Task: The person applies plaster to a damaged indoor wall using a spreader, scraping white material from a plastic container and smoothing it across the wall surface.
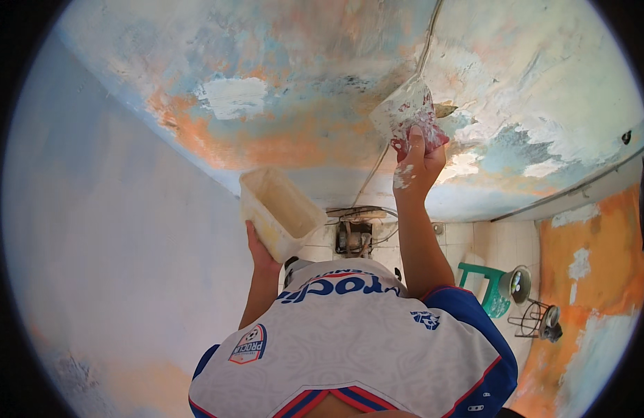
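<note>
My right hand (419, 164), splashed with white paste, grips a wide scraper (398, 111) by its paste-smeared red part. The blade is against or very close to the patchy blue, orange and white wall (301, 111), beside a thin vertical conduit or cable and near a small brownish damaged patch. My left hand (263, 254) holds an off-white rectangular plastic container (280, 212) tilted toward me, with pale residue inside.
Below are a pump-like device (353, 239) with cables on the tiled floor (444, 244), a green plastic stool (485, 289), a metal pot (513, 285) and a black metal stand (527, 320). A pale wall (113, 244) rises at left; an orange patchy wall (586, 258) at right.
</note>
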Motion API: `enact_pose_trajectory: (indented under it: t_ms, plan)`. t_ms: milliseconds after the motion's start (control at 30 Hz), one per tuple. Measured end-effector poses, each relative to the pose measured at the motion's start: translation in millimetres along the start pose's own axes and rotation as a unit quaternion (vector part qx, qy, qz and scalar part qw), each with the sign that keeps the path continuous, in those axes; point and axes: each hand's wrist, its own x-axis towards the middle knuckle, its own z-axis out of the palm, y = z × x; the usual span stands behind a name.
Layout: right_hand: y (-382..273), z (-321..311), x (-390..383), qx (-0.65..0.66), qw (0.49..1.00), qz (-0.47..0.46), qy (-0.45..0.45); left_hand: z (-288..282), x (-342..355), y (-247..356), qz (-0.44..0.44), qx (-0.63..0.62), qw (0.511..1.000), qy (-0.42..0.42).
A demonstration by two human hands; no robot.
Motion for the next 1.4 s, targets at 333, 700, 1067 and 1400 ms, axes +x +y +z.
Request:
enact_pose_trajectory:
  t_ms: [333,700,1067,1400]
  plan:
    - [51,71,-33,-0.403,0.832,-0.377,0.057,-12,61,63,-0.128,0.05,0.989,-0.052]
    - [124,158,-46,-0.534,0.726,-0.425,0.084,-64,105,148,-0.164,0.025,0.978,-0.13]
    - [171,177,-95,-0.486,0.773,-0.406,0.03,-101,105,220,-0.101,0.014,0.985,-0.14]
    - [180,218,-111,-0.415,0.813,-0.382,-0.144,-112,116,229,-0.109,0.007,0.986,-0.125]
